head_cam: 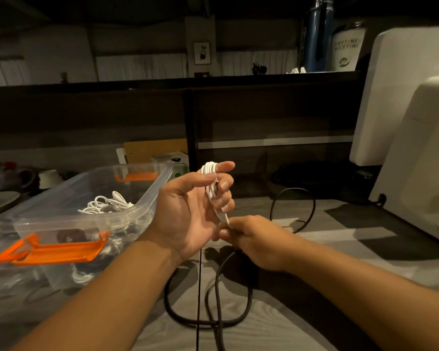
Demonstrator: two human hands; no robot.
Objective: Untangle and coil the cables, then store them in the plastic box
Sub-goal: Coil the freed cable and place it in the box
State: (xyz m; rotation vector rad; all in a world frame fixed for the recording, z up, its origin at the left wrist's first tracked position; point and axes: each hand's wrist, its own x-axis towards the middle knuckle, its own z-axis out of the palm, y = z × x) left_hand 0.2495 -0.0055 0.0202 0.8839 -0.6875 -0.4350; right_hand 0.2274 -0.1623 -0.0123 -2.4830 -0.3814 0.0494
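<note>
Roughly midway through, by the look of it. Grips with the left hand (pixel 188 214), palm up, a white cable (pixel 209 173) wound in several turns round the curled fingers (pixel 226 184), thumb laid across the top of the bundle. Pinches with the right hand (pixel 256 239), just below those fingers, the loose tail of the same cable. Fingertips there bunched tight, though turned too far from the camera to tell exactly how. Probably the last of the winding, or the tucking-in of the end. Close by, to the left of the fingers: the plastic box (pixel 61 224), open at the top, an orange latch (pixel 53 252) on its near side, with a tangle of white cables (pixel 107 203) already lying inside. Hard to say through the clear wall how neatly coiled. Nearer the camera than the fingers, on the table (pixel 276 330): a thick black cable (pixel 213 323) sprawled in loose loops, not yet coiled, with a thin black cord (pixel 199 287) running straight across it. Beyond the right hand, another dark loop (pixel 312 211); cannot tell whether part of the same cable. Left to do, as judged: secure the white bundle, carry it leftward into the box, then gather, wind and stow the black ones.
</note>
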